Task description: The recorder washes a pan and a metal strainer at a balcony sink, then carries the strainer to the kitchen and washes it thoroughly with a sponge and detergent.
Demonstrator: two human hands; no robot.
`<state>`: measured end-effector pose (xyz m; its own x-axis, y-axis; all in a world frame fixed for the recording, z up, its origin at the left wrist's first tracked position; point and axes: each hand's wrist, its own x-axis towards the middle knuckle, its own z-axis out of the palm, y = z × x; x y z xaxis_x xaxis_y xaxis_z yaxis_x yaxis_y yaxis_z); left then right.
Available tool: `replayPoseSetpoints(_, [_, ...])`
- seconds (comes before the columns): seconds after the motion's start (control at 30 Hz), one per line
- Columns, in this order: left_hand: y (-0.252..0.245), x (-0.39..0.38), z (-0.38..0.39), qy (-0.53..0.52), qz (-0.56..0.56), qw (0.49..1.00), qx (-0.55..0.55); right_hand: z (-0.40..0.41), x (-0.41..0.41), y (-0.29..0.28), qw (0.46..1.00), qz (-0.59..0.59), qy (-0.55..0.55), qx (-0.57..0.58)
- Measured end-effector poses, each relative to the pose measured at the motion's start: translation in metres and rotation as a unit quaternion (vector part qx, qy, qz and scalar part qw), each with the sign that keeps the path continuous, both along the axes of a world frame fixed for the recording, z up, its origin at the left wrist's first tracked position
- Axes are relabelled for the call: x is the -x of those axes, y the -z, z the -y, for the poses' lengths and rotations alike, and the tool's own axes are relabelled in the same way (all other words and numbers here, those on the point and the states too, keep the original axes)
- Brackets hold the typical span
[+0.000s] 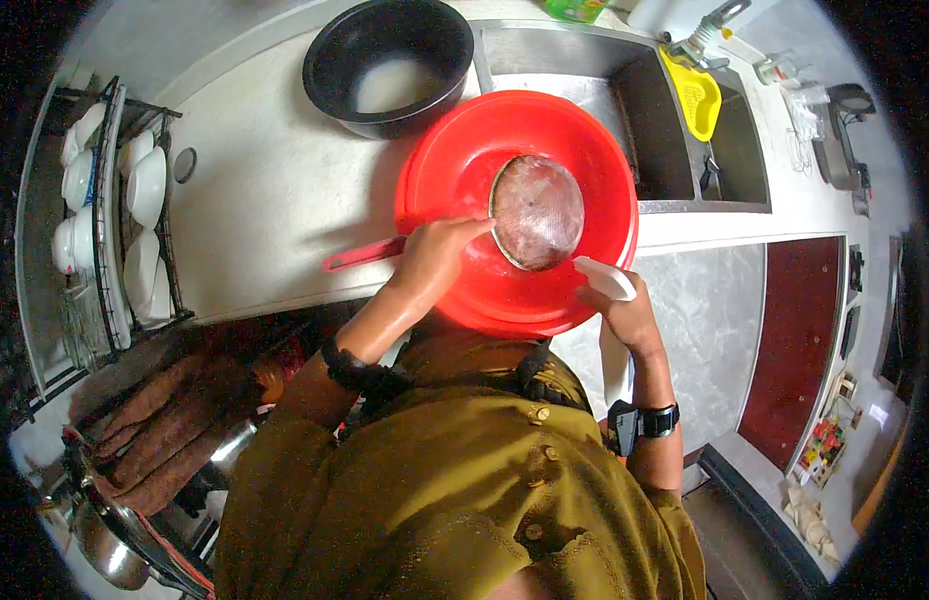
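A red plastic basin (464, 169) lies before me, partly over the edge of the steel sink. Over it is a round fine-mesh strainer (538, 212) with a red handle (363, 253) that points left. My left hand (442, 251) is closed around the handle near the mesh, its index finger reaching to the strainer's rim. My right hand (618, 307) grips a white brush-like tool (607, 279) at the basin's right rim; its bristles are not clearly visible. A black pot (326, 67) with whitish contents stands behind the basin to the left.
A double steel sink (659, 127) with a yellow corner strainer (701, 105) and a faucet (704, 45) is at the back right. A dish rack (108, 217) with white bowls stands left. A green bottle (575, 9) is behind the sink, and a brown towel (172, 427) hangs lower left.
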<state>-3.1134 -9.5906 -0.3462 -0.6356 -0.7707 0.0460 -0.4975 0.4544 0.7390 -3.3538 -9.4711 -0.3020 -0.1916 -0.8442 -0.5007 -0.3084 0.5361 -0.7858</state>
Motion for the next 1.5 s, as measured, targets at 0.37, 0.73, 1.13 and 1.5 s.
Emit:
replayPoseSetpoints(0.37, [-0.041, -0.026, -0.004, 0.023, 0.063, 0.996, -0.051, -0.004, 0.008, 0.004, 0.999, -0.007, 0.051, -0.01])
replayPoseSetpoints(0.73, [-0.097, 0.015, 0.072, 0.257, 0.427, 0.862, 0.091, 0.011, 0.019, 0.001, 0.996, 0.044, 0.072, 0.034])
replayPoseSetpoints(1.13, [0.015, 0.035, 0.079, 0.248, 0.386, 0.881, 0.116, 0.007, 0.051, -0.009, 0.993, 0.038, 0.063, 0.095])
replayPoseSetpoints(1.5, [-0.001, 0.039, 0.06, 0.168, 0.487, 0.855, 0.056, 0.015, 0.059, 0.012, 0.994, 0.016, 0.007, 0.104])
